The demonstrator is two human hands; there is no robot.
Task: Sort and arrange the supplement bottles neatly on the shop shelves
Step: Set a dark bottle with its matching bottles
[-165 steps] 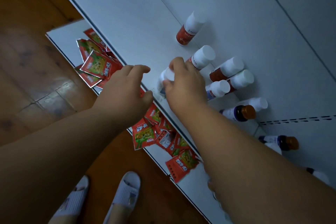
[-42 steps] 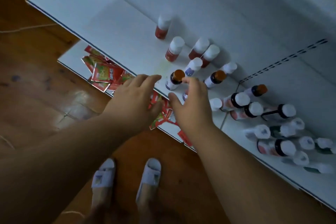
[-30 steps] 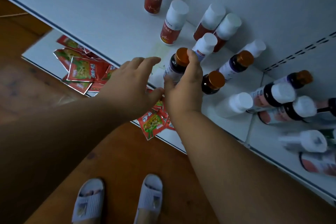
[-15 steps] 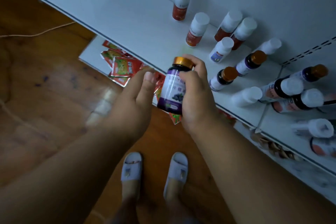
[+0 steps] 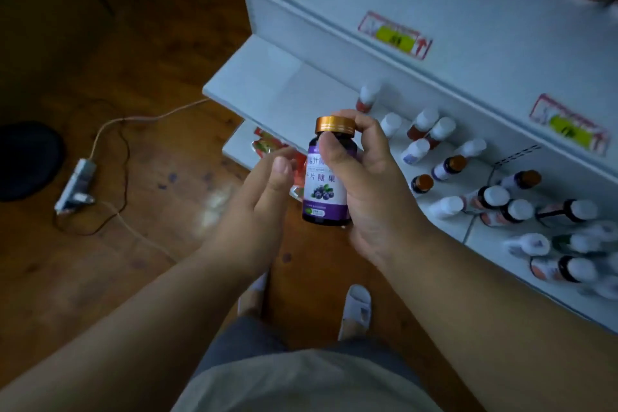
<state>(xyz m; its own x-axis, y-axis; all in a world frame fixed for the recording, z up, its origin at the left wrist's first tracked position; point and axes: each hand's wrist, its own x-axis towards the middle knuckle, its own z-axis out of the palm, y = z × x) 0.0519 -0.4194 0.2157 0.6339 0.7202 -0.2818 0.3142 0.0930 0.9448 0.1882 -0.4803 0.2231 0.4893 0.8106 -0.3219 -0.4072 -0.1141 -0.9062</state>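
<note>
Dark glass bottle with purple label and orange metal cap (image 5: 326, 184), upright, gripped by curled right hand (image 5: 371, 191); thumb across its neck. Left hand (image 5: 257, 207) open beside it, fingers relaxed.

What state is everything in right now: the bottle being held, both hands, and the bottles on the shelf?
Purple bottle: upright, gold cap on, held off the shelf.
Right hand: grips the purple bottle.
Left hand: fingers relaxed, beside the bottle, holding nothing.
White-capped bottles: standing on the shelf, capped.
Amber-capped bottles: standing, capped.
Red packets: lying in a loose heap on the lower shelf.
</note>
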